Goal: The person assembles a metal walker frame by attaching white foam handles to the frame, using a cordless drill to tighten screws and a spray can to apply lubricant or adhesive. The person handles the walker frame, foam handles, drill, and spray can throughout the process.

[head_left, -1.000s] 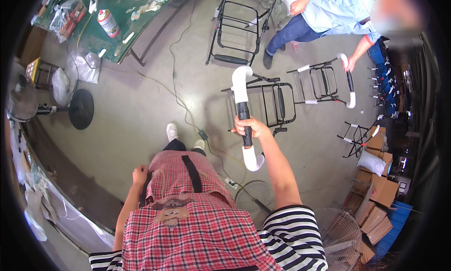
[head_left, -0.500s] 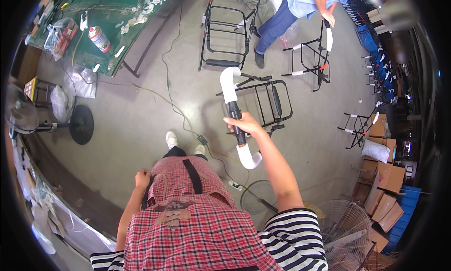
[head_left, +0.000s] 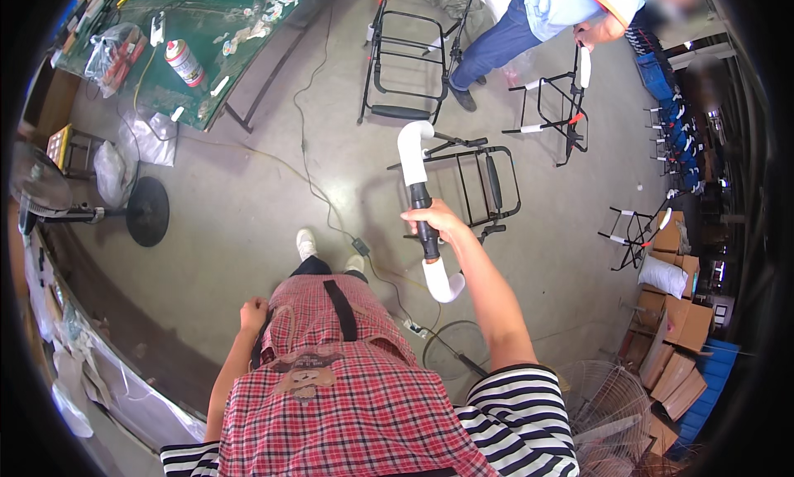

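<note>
My right hand (head_left: 432,221) is wrapped around the black middle of a bar (head_left: 421,197) whose two curved ends are covered in white. Below and beyond the bar stands a black tubular metal frame (head_left: 470,183); the bar appears joined to it, though the lower joint is hidden. My left hand (head_left: 254,313) hangs low beside my red plaid apron (head_left: 331,378). Its fingers are curled, and nothing shows in them.
Another black frame (head_left: 405,59) stands ahead. A co-worker in blue (head_left: 504,39) holds a frame (head_left: 558,113) at the far right. Nearby are a green table (head_left: 211,43), a floor fan (head_left: 147,211), a wire-cage fan (head_left: 604,411), cardboard boxes (head_left: 686,324) and floor cables (head_left: 313,179).
My view has shifted slightly, so the surroundings sit a little farther right. My right hand keeps its grip on the bar. The co-worker leans lower, a hand still at the other frame.
</note>
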Demonstrator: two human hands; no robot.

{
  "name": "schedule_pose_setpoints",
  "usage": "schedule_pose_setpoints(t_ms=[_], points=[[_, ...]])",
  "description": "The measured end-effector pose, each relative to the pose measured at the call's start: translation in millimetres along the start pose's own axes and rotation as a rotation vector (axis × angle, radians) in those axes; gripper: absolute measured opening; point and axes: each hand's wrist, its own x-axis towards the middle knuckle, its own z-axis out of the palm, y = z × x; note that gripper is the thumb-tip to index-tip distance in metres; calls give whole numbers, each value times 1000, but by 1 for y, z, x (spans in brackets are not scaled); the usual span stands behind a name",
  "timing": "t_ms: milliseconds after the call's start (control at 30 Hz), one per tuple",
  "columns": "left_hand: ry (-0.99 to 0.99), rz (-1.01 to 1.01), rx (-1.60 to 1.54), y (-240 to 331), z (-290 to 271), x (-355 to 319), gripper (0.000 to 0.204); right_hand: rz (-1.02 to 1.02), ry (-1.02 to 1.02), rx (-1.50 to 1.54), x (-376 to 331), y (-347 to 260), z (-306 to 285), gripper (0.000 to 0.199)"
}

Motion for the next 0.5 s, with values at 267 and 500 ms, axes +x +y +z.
schedule_pose_setpoints(t_ms=[267, 500], points=[[34, -66, -70, -11, -3, -13, 25, -115, -577, 363, 33, 33, -25, 20], [62, -45, -50, -29, 4, -5, 23, -36, -59, 82, 8, 10, -4, 30]])
